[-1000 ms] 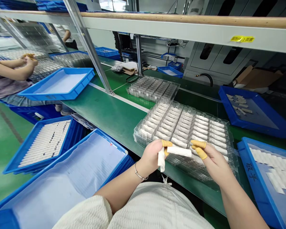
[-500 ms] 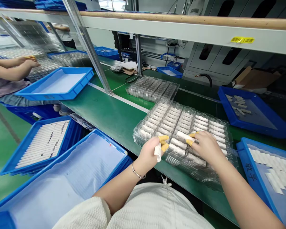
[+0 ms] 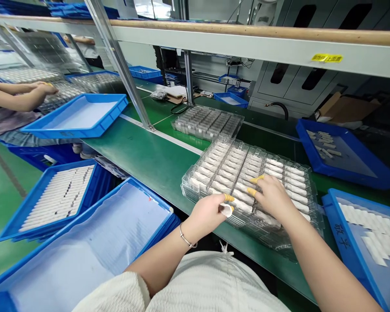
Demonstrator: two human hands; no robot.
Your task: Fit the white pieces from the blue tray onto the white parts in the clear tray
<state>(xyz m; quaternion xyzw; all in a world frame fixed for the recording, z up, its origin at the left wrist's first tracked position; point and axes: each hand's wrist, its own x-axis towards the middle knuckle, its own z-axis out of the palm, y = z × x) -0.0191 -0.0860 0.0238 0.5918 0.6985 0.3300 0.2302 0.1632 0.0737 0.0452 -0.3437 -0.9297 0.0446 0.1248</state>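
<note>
Gripping with the left hand (image 3: 208,212): one small white cylindrical piece (image 3: 226,210), round end showing, pinched in yellow-capped fingertips at the near edge of the clear plastic compartment tray (image 3: 186,187). Right hand (image 3: 274,195) reaches over the tray's middle, palm down, thumb and finger slightly parted; cannot tell whether they touch anything. Progress, by judgement: well along. Slim white tubes (image 3: 243,196) lie in rows across most visible compartments; slots under the hands hidden, so remainder there uncertain. Left-hand piece sits outside the rows. Right of the tray: blue plastic bin (image 3: 332,221), more white tubes inside. Beyond the tray: second clear compartment tray (image 3: 211,119).
</note>
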